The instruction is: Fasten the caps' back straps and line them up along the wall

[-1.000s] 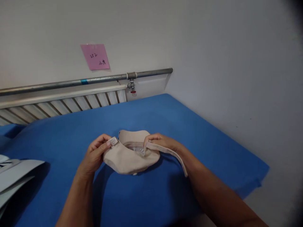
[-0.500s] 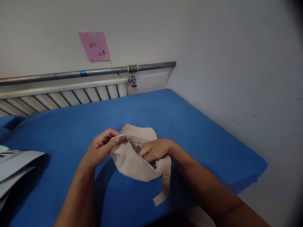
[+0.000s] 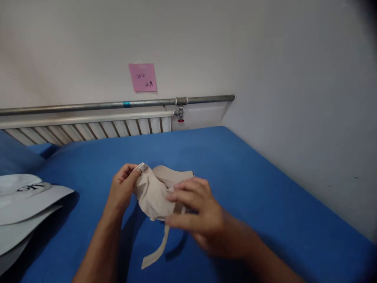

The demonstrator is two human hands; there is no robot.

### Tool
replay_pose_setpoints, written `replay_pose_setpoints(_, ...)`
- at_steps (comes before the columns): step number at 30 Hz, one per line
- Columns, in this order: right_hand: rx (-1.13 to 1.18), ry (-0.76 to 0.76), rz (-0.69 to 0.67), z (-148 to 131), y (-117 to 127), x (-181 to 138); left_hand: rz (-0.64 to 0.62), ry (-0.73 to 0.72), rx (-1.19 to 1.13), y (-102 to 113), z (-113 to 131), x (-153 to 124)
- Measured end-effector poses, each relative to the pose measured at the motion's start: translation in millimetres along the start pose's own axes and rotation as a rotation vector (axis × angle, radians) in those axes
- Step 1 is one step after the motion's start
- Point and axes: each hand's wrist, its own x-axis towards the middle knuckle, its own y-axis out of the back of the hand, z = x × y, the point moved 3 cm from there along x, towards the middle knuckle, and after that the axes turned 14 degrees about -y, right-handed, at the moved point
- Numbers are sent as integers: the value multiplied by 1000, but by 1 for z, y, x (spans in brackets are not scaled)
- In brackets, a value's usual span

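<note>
Over the blue cloth-covered table (image 3: 253,184), the person is holding a beige cap (image 3: 153,192) of soft, matte fabric, crumpled into a rounded pouch just above the surface. The left hand (image 3: 122,188) is pinching the cap's edge at a small grey tab between thumb and fingertips. The right hand (image 3: 196,212) is lying against the cap's front with fingers loosely spread; whether it is gripping the fabric is hard to tell, since it is blurred. A flat beige strap (image 3: 156,251) is dangling down to the cloth. At the left edge, stiff grey-white brimmed hats (image 3: 26,204) are lying stacked.
</note>
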Motion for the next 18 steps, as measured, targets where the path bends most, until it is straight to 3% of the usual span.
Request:
replay_pose_setpoints(4, -237, 71, -94, -21, -26, -5, -53, 16, 17, -3, 0, -2)
replay_pose_setpoints(11, -250, 18, -271, -2, -35, -7, -140, 78, -36, -10, -1, -8)
replay_pose_setpoints(15, -33, -38, -180, -5, -25, -4, -198, 120, -130, -12, -5, -8)
replay_pose_setpoints(18, 291, -199, -56, -6, -2, 6, -253, 174, -211, -16, -5, -11)
